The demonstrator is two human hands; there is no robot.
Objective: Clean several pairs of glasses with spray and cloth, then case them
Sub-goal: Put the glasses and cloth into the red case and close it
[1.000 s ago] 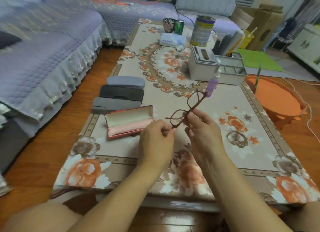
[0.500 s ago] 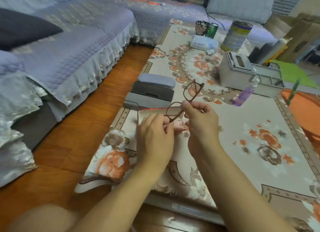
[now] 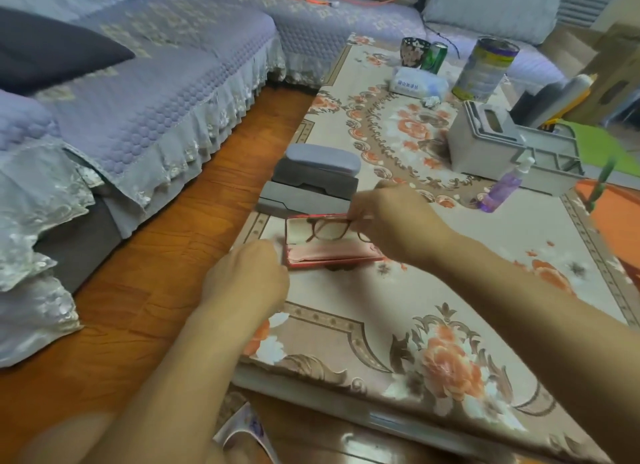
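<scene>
At frame centre, the right hand point(image 3: 391, 218) pinches brown glasses point(image 3: 327, 229) over the open red case point(image 3: 332, 256); the left hand point(image 3: 246, 276), seemingly curled empty, rests beside it. Three closed cases point(image 3: 311, 183) wait behind.

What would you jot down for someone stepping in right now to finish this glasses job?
Right hand: pinches the brown glasses, folded, held over the open red case.
Left hand: at the case's left end, fingers curled; whether it touches the case is hidden.
Things: three closed cases lie in a row just behind the red one; the purple spray bottle stands to the right, by the grey organiser. A pink cloth seems to lie in the case's front half.
Done: this pair looks ready for casing.
Left: lower it in, shut the lid. Whether the other cases are filled cannot be told.
</scene>
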